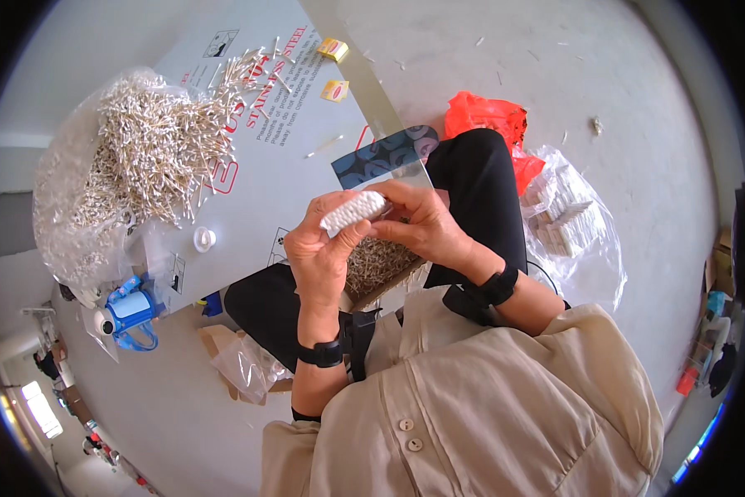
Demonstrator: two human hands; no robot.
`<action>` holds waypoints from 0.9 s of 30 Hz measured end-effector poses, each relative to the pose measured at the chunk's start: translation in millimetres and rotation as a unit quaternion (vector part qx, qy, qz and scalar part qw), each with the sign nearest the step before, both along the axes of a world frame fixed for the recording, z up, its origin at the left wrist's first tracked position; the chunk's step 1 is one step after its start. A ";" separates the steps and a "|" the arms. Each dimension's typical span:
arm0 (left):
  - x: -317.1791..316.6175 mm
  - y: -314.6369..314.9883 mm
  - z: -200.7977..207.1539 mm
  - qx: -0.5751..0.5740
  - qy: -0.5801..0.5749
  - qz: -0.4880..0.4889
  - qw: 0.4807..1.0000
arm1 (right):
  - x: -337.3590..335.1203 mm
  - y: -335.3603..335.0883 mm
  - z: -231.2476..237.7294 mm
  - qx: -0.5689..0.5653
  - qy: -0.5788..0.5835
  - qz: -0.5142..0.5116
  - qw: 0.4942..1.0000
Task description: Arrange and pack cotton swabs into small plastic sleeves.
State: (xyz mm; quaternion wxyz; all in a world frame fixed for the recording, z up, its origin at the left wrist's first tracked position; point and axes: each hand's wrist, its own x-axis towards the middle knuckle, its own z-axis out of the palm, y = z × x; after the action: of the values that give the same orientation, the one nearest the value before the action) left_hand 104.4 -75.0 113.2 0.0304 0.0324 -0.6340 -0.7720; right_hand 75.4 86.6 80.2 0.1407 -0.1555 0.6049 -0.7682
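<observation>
Bold red capitals and several finer lines of dark print run slantwise over the silver-grey counter (248,211), to the upper left of the open cardboard box (391,283) between the person's knees; small framed pictograms and a red outlined emblem are printed there too. Two small yellow packets, (333,50) well beyond the box on that same surface, carry red and white labels whose lettering is too small to make out. Directly above the box, the left hand (314,240) and the right hand (422,222) meet around a compact bundle of cotton swabs (353,213), its packed white tips facing the camera. The left fingers (329,202) and thumb are bent around the bundle's left end and underside, gripping it; the right fingers (400,195) pinch its right end, where something clear and shiny, perhaps film, catches the light. So the bundle lies between the two sets of fingers, touched by both, raised over the box and tilted with its right end higher. Loose swabs (375,263) fill the part of the box that shows. To the box's upper left, a large heap of swabs (165,137) spills from a clear plastic bag (62,186); a blue bottle (130,308) stands left of the box. To its right lie a red bag (480,116) and a clear bag holding white packs (565,224).
</observation>
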 end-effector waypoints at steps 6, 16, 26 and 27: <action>4.1 5.1 19.3 -0.236 0.183 -0.021 0.954 | 4.9 -2.5 13.9 0.058 0.059 -0.038 0.996; 5.4 8.0 28.9 -0.266 0.257 -0.045 0.928 | 6.9 -3.9 16.9 0.058 0.144 -0.061 0.986; 5.4 3.9 25.3 -0.265 0.284 -0.041 0.921 | 8.9 -4.5 21.7 0.070 0.185 -0.066 0.978; 5.3 5.0 26.0 -0.261 0.279 -0.039 0.923 | 8.1 -4.0 21.9 0.066 0.190 -0.066 0.977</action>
State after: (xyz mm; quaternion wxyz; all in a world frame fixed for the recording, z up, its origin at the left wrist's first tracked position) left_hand 109.7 -69.9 139.2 0.1833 -0.2179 -0.7798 -0.5576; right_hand 83.6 82.7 102.1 -0.0182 -0.2487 0.6792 -0.6903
